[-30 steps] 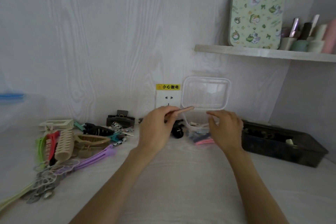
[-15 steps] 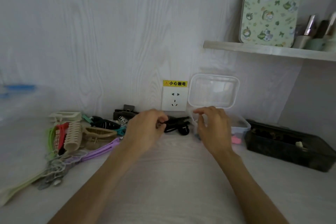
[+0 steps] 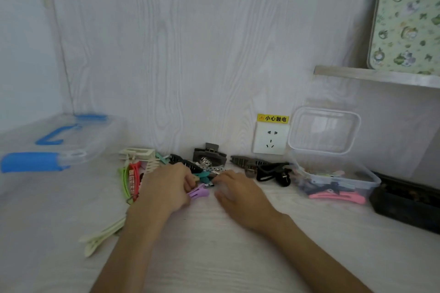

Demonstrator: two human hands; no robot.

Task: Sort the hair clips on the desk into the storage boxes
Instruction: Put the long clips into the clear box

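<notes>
A pile of hair clips lies along the wall: a cream claw clip, green and red clips, a dark grey claw clip and black clips. My left hand rests on the pile, fingers curled round a purple clip. My right hand lies beside it, straight fingers touching small clips near the purple one. A clear storage box at the right holds several clips, a pink one among them. A dark storage box stands beside it.
The clear box's lid leans on the wall by a socket. A large clear bin with blue handles sits far left. Pale cream clips lie near the left forearm. A shelf carries a floral tin.
Both hands have moved left from the clear box to the clip pile. The left hand let go of the pinkish clip it carried and now grips the purple clip. The view turned left.
</notes>
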